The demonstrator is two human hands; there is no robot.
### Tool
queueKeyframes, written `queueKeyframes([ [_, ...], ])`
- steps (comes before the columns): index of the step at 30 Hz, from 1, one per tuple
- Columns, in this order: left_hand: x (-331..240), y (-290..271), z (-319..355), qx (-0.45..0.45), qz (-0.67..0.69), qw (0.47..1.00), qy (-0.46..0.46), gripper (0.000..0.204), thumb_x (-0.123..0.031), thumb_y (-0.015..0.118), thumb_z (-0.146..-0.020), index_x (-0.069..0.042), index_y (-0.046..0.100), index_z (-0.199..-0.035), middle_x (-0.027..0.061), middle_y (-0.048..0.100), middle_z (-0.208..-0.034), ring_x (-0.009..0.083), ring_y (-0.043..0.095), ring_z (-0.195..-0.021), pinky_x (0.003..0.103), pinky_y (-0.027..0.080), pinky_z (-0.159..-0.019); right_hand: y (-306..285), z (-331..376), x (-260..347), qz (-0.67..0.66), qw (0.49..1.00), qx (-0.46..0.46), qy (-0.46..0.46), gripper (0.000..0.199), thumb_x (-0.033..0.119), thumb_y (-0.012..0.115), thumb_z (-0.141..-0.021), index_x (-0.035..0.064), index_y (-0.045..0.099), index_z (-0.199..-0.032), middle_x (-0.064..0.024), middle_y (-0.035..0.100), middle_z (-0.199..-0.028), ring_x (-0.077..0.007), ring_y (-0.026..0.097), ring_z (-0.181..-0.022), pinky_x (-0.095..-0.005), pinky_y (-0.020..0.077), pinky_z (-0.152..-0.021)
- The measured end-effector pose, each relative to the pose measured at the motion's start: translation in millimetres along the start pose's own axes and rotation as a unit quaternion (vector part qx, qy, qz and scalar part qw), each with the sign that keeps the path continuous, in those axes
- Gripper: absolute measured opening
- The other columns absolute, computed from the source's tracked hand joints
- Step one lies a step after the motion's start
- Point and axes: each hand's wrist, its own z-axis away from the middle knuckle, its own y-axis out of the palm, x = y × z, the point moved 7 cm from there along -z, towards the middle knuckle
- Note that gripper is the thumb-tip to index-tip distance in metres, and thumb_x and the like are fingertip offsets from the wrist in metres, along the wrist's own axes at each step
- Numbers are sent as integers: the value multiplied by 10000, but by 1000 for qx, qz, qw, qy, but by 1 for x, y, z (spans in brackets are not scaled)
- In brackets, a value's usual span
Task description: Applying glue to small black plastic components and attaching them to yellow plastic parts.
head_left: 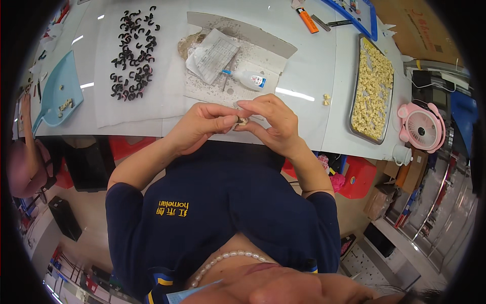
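Over the table's near edge, both hands meet at a small dark-and-cream piece [242, 121], partly hidden by fingertips. My left hand [205, 124] pinches it between thumb and index finger. From the other side, the thumb and bent fingers of my right hand [276, 123] close around the same piece. Just beyond lies a clear squeeze bottle [249, 79] with a blue tip, on its side on a stained cardboard sheet [263, 59]. Papers [215, 54] lie on that cardboard, beside the bottle.
Many dark curved pieces [132, 55] lie on a white foam sheet [169, 76] at left. A blue dustpan [48, 91] sits farther left, near another person's arm [30, 137]. At right are a metal tray [354, 114] of cream pieces, a pink fan [422, 129] and an orange-handled knife [307, 20].
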Motion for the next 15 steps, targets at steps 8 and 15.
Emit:
queueKeyframes([
  [8, -10, 0, -5, 88, -60, 994, 40, 209, -98, 675, -778, 7, 632, -954, 43, 629, -919, 101, 573, -862, 239, 456, -799, 3, -4, 1, -56, 998, -6, -11, 302, 94, 780, -597, 92, 638, -864, -7, 611, -889, -215, 534, -942, -287, 477, -723],
  [15, -31, 17, -16, 104, -199, 974, 27, 222, -77, 738, -704, -8, 642, -891, 12, 610, -851, 72, 545, -784, 209, 434, -715, -4, 2, -2, -138, 989, 51, 1, 258, 87, 789, -580, 70, 591, -745, -6, 604, -899, -224, 528, -962, -294, 471, -749],
])
